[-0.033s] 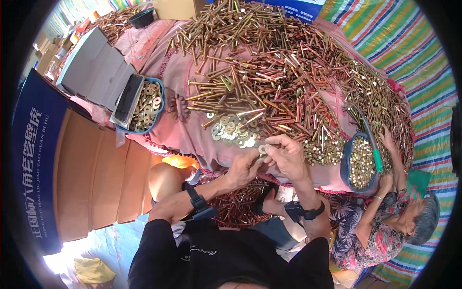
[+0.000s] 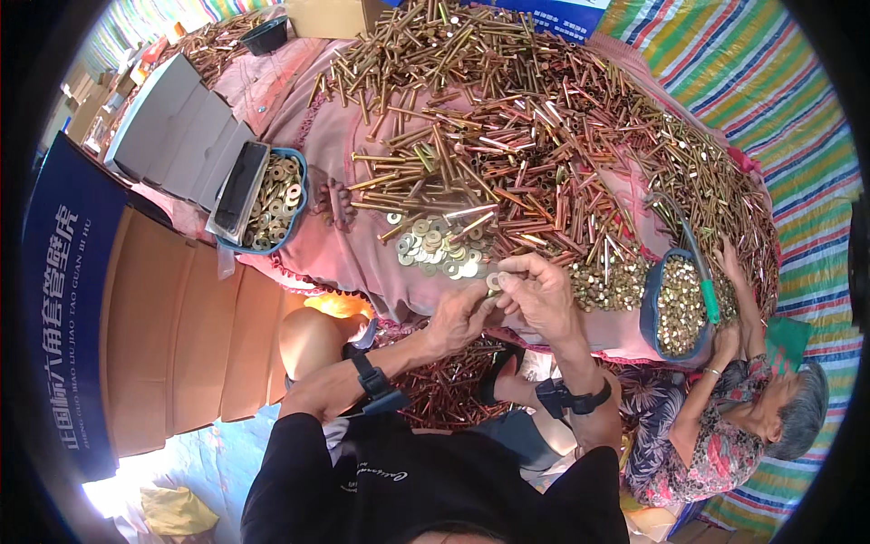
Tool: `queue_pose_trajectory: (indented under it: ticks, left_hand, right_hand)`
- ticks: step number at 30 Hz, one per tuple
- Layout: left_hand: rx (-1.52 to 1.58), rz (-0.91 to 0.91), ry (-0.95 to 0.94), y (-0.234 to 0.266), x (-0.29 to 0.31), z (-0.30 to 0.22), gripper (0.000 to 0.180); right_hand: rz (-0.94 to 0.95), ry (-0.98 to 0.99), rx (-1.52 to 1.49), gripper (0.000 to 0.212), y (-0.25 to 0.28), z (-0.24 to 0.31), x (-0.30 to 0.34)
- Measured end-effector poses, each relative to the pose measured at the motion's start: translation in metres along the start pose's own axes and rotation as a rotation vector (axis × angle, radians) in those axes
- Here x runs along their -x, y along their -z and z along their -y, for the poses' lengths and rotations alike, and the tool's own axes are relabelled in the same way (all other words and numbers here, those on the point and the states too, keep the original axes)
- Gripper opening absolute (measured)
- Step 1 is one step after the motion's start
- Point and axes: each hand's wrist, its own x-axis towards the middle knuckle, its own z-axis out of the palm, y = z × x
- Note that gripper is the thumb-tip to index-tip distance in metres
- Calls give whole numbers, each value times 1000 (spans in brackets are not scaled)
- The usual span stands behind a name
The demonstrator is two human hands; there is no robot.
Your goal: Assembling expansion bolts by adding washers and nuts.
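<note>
Over the near edge of the pink cloth, my two hands meet at the fingertips. My right hand (image 2: 544, 295) pinches a flat round washer (image 2: 493, 282) between thumb and finger. Closed just left of it and touching near the washer, my left hand (image 2: 460, 317) hides in its fingers whatever it holds. Loose washers (image 2: 430, 245) lie in a small pile just beyond my hands. Past them spreads a large heap of long brassy bolts (image 2: 526, 136), and small nuts (image 2: 603, 286) are strewn to the right of my right hand.
A blue tub of washers (image 2: 304, 195), with a dark phone (image 2: 243, 186) on it, stands at left. On the right is a blue tub of nuts (image 2: 645, 313); another person's arms (image 2: 739, 308) reach past it. Cardboard boxes (image 2: 181, 317) line the left side. More bolts (image 2: 444, 390) lie below the cloth's edge.
</note>
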Motion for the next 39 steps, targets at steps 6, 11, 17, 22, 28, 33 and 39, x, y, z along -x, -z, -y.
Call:
queue_pose_trajectory:
  ticks: [6, 11, 17, 22, 28, 33, 39]
  left_hand:
    - [-13, -18, 20, -6, -2, 9, 8]
    - [-54, 42, 36, -6, -5, 9, 10]
    - [-70, 30, -57, 0, 2, 24, 12]
    - [-73, 6, 32, -3, -6, 1, 30]
    - [-102, 42, -25, -3, -5, 3, 43]
    - [-53, 75, -16, 2, -8, 5, 19]
    - [-44, -16, -44, -3, -7, 8, 13]
  right_hand:
    - [-6, 22, -25, 24, 3, 1, 3]
    - [-31, -27, -14, 26, 4, 1, 5]
    - [-413, 345, 381, 17, 31, -11, -27]
    - [-675, 511, 676, 16, 86, -16, -60]
    - [-776, 503, 647, 13, 96, -8, -76]
    - [-714, 426, 385, 10, 101, -4, -63]
    - [-438, 268, 530, 14, 110, -4, -26]
